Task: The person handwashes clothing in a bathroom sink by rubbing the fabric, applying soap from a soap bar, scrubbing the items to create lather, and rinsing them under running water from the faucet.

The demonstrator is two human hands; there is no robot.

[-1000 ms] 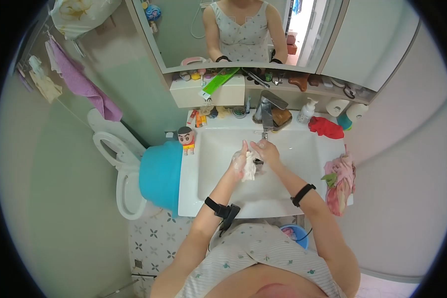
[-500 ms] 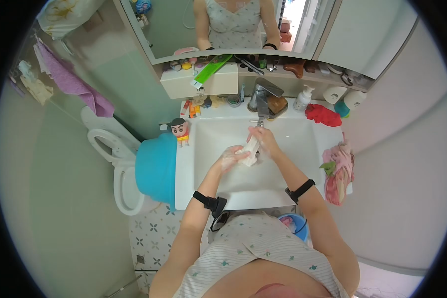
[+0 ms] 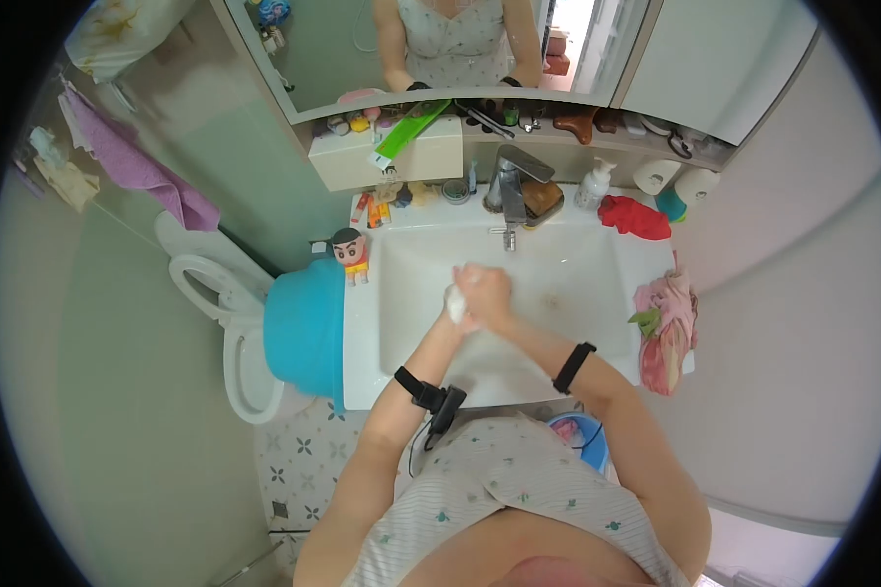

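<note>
Over the white sink basin point(image 3: 411, 264), my two hands are pressed together around a small wet white cloth point(image 3: 455, 304). My right hand point(image 3: 487, 292) lies closed on top and hides most of the cloth. Beneath it, my left hand point(image 3: 467, 324) is mostly covered, with the cloth bunched against it; its fingers are largely out of sight. A little beyond my hands, the faucet point(image 3: 508, 237) reaches over the basin's back edge.
A toy figure point(image 3: 350, 256) stands at the left rim, beside a blue tub point(image 3: 303, 333). A pump bottle point(image 3: 594, 184), a red cloth point(image 3: 634, 217) and pink clothing point(image 3: 667, 323) lie along the back and right. A blue bucket point(image 3: 590, 445) sits below the counter.
The cloth was stretched between my hands near the faucet. Both hands have come together, and my right hand has moved left and toward me, closing over the cloth.
</note>
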